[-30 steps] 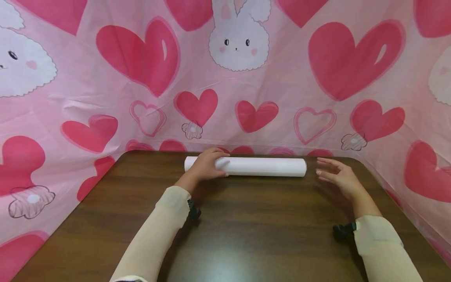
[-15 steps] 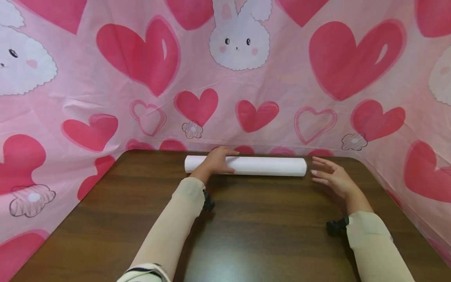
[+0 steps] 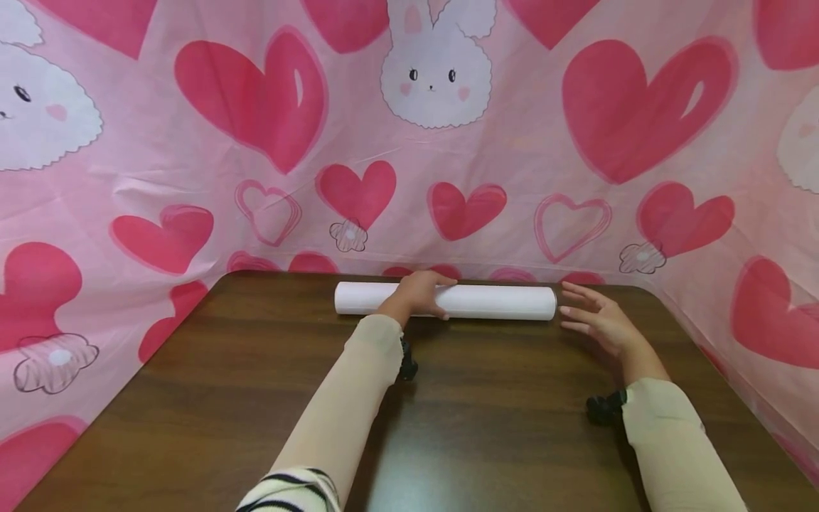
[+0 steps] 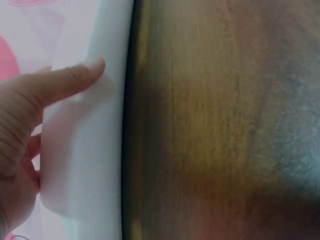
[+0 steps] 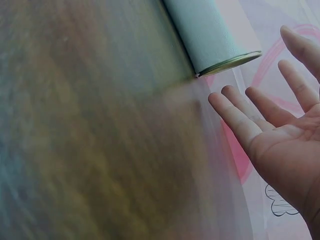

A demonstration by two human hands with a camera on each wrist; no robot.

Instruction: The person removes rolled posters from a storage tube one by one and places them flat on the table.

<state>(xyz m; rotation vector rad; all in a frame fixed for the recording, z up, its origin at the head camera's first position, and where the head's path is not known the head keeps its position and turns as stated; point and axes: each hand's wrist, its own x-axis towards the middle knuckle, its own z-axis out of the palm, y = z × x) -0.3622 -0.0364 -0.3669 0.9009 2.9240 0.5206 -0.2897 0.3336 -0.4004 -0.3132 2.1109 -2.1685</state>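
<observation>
A long white tube (image 3: 499, 301) lies on its side along the far edge of the brown table. The right wrist view shows a thin gold-coloured rim at its end (image 5: 230, 63). Around the tube's middle is my left hand (image 3: 419, 293), with the thumb across the front and the fingers over the far side. In the left wrist view the thumb (image 4: 75, 80) stretches over the white surface; the other fingers are mostly hidden behind it. Just off the tube's right end, my right hand (image 3: 604, 323) holds nothing, its fingers spread and extended.
Dark wood grain covers the table (image 3: 499, 427), whose far corners are rounded. A pink cloth backdrop (image 3: 409, 156) with hearts and rabbits hangs close behind and along both sides. A small black device (image 3: 604, 409) sits at the right wrist.
My left hand has slid to the right along the tube, from near its left end to the middle. My right hand has shifted slightly left, nearer the tube's end. The tube has stayed in place.
</observation>
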